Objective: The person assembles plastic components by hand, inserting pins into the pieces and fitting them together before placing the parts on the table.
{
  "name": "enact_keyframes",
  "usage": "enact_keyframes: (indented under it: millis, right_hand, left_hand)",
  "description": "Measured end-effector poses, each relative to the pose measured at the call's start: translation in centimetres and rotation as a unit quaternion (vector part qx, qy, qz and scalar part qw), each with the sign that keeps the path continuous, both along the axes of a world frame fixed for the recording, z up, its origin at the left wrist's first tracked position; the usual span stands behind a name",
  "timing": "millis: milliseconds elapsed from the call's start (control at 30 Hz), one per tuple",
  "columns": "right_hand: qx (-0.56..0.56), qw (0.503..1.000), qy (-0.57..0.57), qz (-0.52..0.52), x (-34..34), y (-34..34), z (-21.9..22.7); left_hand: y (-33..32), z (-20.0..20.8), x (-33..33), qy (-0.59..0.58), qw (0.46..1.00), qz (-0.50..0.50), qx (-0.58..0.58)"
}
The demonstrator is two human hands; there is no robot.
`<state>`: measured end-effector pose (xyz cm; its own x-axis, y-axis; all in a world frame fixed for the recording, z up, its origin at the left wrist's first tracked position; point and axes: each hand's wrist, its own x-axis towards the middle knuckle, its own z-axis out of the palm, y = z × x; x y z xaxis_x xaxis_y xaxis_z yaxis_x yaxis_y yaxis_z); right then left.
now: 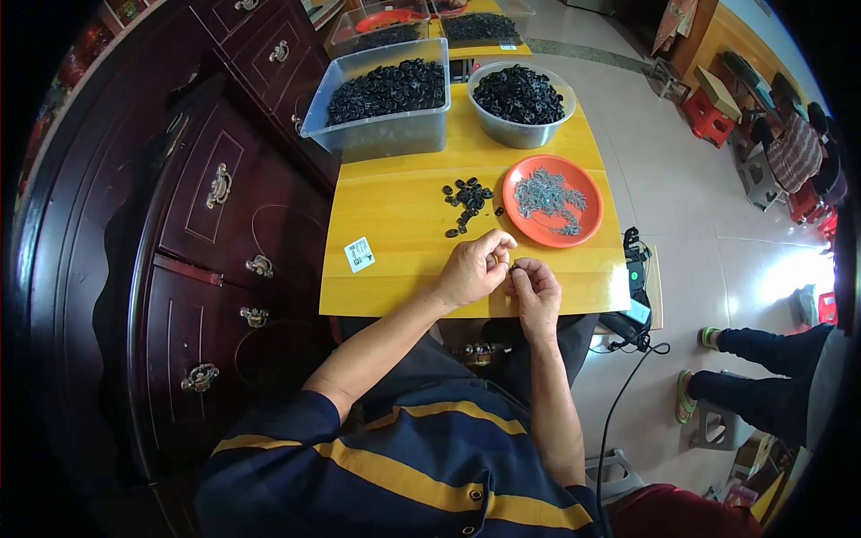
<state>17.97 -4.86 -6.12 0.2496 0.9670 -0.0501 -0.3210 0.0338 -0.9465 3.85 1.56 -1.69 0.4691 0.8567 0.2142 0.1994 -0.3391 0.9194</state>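
Observation:
Over the near part of the yellow table (395, 291), my two hands meet with their fingertips close together. My right hand (538, 291) pinches a small dark piece (513, 268) between thumb and forefinger; most of it is hidden. My left hand (477, 269) is closed just beside it, fingers curled, and what it may hold is too small to make out. Beyond the hands lies a loose group of black oval pieces (466, 199). To its right, an orange-red plate (587, 229) carries a heap of small silvery metal parts (547, 193).
A clear plastic bin (395, 139) and a round tub (516, 134), both filled with black pieces, stand at the table's far side. A white label (360, 255) lies at left. Dark wooden drawers (215, 188) flank the table. A black cable (619, 403) hangs at right, near another person's legs (762, 386).

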Motion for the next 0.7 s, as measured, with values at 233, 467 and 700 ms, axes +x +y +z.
enact_keyframes:
  millis: [233, 467, 700]
  right_hand:
    - [-0.006, 1.0, 0.008, -0.013, -0.2, 0.2, 0.0]
    - [-0.009, 0.998, -0.053, -0.028, -0.4, 0.1, -0.5]
    - [-0.006, 0.998, -0.054, -0.018, -0.4, 0.1, -0.4]
  left_hand:
    - [0.1, 0.2, 0.3, 0.025, 0.998, 0.007, 0.053]
    - [-0.1, -0.3, 0.5, 0.023, 0.997, 0.023, 0.066]
    - [0.2, -0.8, -0.1, 0.028, 1.0, 0.001, 0.014]
